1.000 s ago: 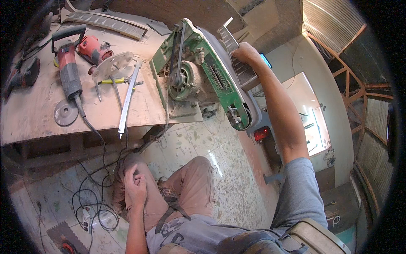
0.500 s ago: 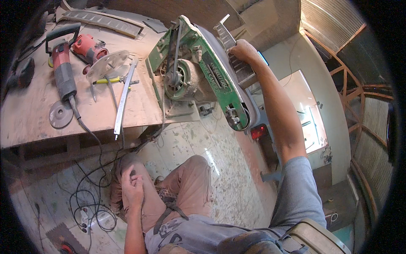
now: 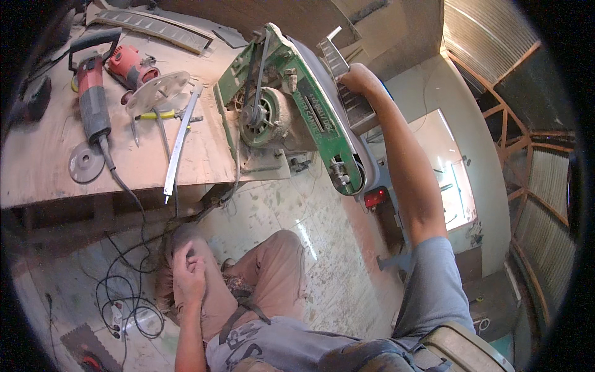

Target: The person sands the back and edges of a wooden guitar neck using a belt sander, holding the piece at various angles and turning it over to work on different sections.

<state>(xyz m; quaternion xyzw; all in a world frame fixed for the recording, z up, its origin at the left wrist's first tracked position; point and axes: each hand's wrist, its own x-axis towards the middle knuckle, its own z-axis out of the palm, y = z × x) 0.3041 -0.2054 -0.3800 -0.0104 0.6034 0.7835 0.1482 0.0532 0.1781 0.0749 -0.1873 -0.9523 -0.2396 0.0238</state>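
Note:
At the far middle, my right hand is closed on a slotted grey frame. The frame lies along the outer face of a green belt sander, beside its dark belt. My fingertips are partly hidden behind the hand, and I cannot tell whether the frame touches the belt. My left hand rests on my left thigh, its fingers loosely bent and apart, with nothing clearly held.
On the dusty bench at left lie an angle grinder, a red power tool with a round plate, yellow-handled pliers and a metal ruler. A slotted curved piece lies behind. Cords coil on the floor.
The whole view has shifted slightly. My right hand stays on the slotted frame beside the sander, and my left hand remains on my thigh.

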